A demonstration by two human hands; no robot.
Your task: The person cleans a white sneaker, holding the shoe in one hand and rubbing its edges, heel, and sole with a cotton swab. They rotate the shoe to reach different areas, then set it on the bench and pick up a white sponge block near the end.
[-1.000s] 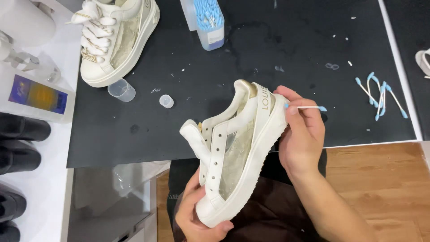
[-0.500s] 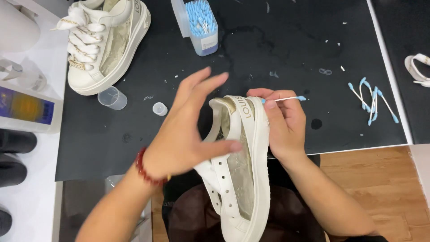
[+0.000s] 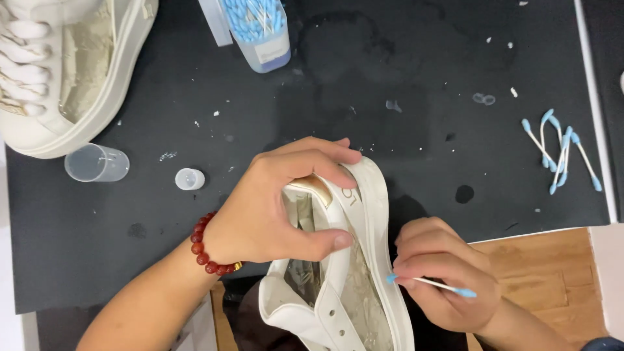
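At centre frame the left hand (image 3: 279, 201), a red bead bracelet (image 3: 208, 250) on its wrist, was curled around the heel of a white sneaker (image 3: 344, 273), fingers over the top and thumb pressed inside the collar. Lower right, the right hand (image 3: 445, 273) pinched a blue-tipped cotton swab (image 3: 432, 285) against the sneaker's sole edge. On the black mat (image 3: 364, 97) lay used swabs (image 3: 559, 149) at right, a swab box (image 3: 260, 29) at top, a clear cup (image 3: 96, 162) and second sneaker (image 3: 62, 71) upper left.
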